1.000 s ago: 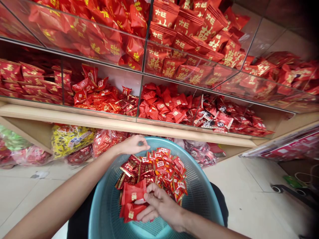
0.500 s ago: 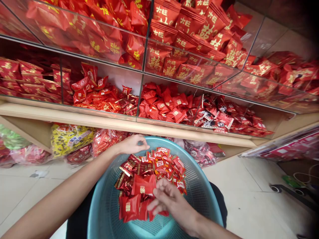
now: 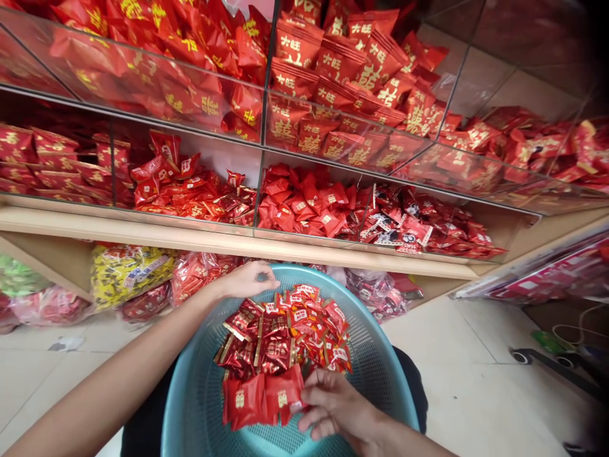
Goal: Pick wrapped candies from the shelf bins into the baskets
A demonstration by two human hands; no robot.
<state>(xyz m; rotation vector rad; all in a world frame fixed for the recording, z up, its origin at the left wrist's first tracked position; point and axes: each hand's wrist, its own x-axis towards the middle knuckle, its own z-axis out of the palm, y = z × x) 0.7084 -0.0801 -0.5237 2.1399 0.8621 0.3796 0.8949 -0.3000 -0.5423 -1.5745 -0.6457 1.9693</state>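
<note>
A blue-green plastic basket with perforated walls holds small wrapped red sweets. Dark red foil packets lie in its middle, and brighter orange-red ones sit toward the far right. Plain red packets with gold print form a row on the near side. My right hand is closed on the right end of a red packet beside that row. At the far left rim, my left hand has its fingers curled and grips the edge of the basket.
Ahead stands a shelf with clear dividers, stocked with red packets. Below its wooden ledge lie bagged sweets, including a yellow bag. Chair casters and a white cable are on the right over the tiled floor.
My right hand has moved down toward me, bringing a red packet from over the dark red ones to the near row. My left hand stays on the rim. The view has shifted slightly.
</note>
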